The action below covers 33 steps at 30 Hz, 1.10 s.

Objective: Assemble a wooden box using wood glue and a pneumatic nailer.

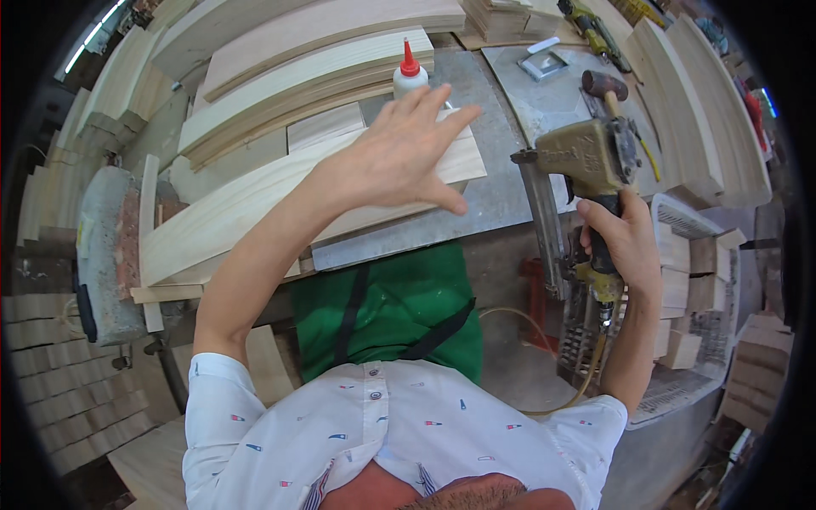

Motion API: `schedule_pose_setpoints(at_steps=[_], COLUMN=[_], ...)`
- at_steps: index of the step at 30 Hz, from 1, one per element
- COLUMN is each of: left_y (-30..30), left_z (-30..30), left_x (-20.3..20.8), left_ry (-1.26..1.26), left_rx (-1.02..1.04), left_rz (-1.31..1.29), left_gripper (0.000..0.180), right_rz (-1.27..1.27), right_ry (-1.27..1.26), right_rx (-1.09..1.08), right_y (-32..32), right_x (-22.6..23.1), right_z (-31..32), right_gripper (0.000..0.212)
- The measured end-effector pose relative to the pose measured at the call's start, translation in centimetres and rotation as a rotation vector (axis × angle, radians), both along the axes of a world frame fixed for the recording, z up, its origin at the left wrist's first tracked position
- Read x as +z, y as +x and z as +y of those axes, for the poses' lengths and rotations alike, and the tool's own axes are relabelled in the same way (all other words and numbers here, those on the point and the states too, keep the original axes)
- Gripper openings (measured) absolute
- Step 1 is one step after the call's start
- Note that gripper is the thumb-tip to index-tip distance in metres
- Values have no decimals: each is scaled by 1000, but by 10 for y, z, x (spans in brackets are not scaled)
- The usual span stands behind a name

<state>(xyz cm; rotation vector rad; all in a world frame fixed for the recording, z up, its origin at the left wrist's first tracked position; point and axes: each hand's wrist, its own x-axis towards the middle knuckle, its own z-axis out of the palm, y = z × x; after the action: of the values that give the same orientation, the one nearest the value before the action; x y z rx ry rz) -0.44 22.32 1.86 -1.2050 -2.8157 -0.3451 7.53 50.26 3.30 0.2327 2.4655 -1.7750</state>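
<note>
My right hand (625, 234) is wrapped round the black grip of a pneumatic nail gun (586, 157), held upright at the right of the bench, with an air hose (595, 365) joined to the grip's lower end. Over the bench my left hand (404, 153) is spread with its fingers apart, holding nothing. Beneath it lies a long pale wooden board assembly (246, 212); whether the palm touches the wood I cannot tell. Just beyond the fingers stands a white glue bottle (410, 78) with a red nozzle, its lower part hidden.
Stacked boards (297, 89) fill the far bench. Right of the grey metal tabletop (399, 242) lie a mallet (605, 85), a power tool (595, 34) and more boards (680, 102). A plastic crate (714, 365) holds wood blocks at right. Wood pieces (76, 374) are stacked at left.
</note>
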Motion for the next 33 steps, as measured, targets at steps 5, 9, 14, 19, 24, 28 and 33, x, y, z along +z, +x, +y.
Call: schedule_pose_setpoints(at_steps=[5, 9, 14, 19, 24, 28, 33], left_y=[-19, -18, -20, -23, -25, -26, -29], left_z=[17, 23, 21, 19, 19, 21, 19], left_x=[1, 8, 3, -1, 2, 2, 0], left_ry=[-26, 25, 40, 74, 69, 72, 68], left_rx=[53, 131, 124, 108, 129, 149, 132], left_rz=[-237, -291, -282, -236, -240, -270, -245], left_gripper=[101, 97, 92, 85, 79, 77, 76], right_rz=[-28, -16, -47, -10, -34, -38, -58], right_ry=[14, -5, -35, -81, -66, -73, -62], right_rx=[65, 92, 111, 132, 114, 106, 125], right_y=[-3, -5, -6, -5, -3, -1, -1], right_x=[-30, -45, -54, -61, -62, -64, -66], right_z=[7, 9, 6, 6, 6, 6, 7], right_gripper=[24, 25, 26, 26, 27, 26, 22])
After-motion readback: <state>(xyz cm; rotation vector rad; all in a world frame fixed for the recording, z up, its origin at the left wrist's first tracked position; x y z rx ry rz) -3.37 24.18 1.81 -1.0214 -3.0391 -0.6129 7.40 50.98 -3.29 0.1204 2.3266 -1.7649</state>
